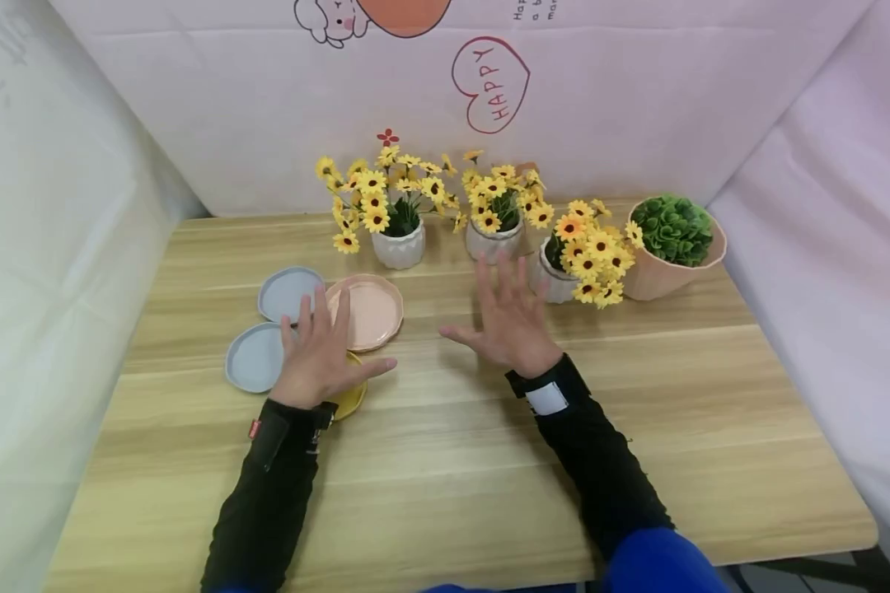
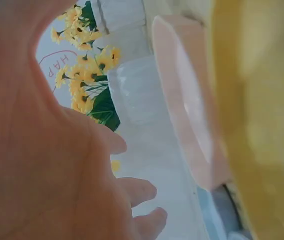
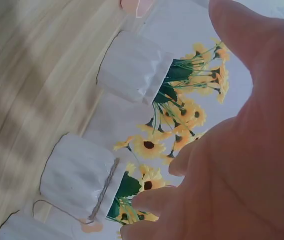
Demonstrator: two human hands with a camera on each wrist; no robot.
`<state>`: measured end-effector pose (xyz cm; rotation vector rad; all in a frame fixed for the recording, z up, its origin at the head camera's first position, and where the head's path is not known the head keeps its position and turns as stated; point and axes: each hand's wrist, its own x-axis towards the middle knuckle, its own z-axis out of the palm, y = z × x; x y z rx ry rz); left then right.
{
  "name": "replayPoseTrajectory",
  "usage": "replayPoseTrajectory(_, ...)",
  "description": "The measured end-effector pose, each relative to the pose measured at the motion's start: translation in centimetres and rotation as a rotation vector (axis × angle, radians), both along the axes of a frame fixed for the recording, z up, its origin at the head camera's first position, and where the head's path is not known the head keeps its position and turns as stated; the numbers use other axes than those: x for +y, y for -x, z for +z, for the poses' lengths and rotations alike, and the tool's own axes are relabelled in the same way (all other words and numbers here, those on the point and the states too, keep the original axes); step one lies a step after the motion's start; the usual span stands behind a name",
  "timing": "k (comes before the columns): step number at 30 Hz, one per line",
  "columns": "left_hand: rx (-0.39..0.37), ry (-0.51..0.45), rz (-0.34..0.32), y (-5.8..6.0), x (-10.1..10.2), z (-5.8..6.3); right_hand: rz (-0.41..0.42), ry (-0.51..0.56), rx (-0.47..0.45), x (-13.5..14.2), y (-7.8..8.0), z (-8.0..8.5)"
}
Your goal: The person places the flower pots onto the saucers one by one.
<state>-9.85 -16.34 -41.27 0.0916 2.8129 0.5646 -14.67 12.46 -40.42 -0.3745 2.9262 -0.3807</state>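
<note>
My left hand (image 1: 315,354), fingers spread, is over several small plates on the left of the table. Below it lie a pink plate (image 1: 377,313), a yellow plate (image 1: 352,399) mostly hidden by the hand, and two grey-blue plates, one behind (image 1: 289,290) and one in front (image 1: 252,360). My right hand (image 1: 512,325), also spread and holding nothing, is in front of the white pots of yellow flowers. Its fingertips overlap the middle flower pot (image 1: 494,243) in the head view. The right wrist view shows two white pots (image 3: 132,67), one tied with twine.
At the back left stands another flower pot (image 1: 399,245); a third flower pot (image 1: 556,276) is at the right. Beside it, a larger pink pot (image 1: 660,276) holds a round green plant (image 1: 673,231). A printed white cloth (image 1: 623,99) rises behind the wooden table (image 1: 445,494).
</note>
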Motion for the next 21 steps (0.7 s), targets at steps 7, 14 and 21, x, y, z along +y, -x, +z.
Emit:
replayPoseTrajectory(7, 0.035, 0.010, -0.036, -3.0, -0.4, -0.7, 0.011, 0.056, 0.003, 2.2, -1.1, 0.0)
replayPoseTrajectory(14, 0.086, -0.001, -0.085, -5.3, -1.5, -1.4, 0.023, 0.165, 0.080, 4.5, -3.2, -0.5)
replayPoseTrajectory(21, 0.118, 0.039, -0.088, -6.3, -2.6, -1.8, -0.198, 0.219, 0.066, 7.6, -4.4, -0.4)
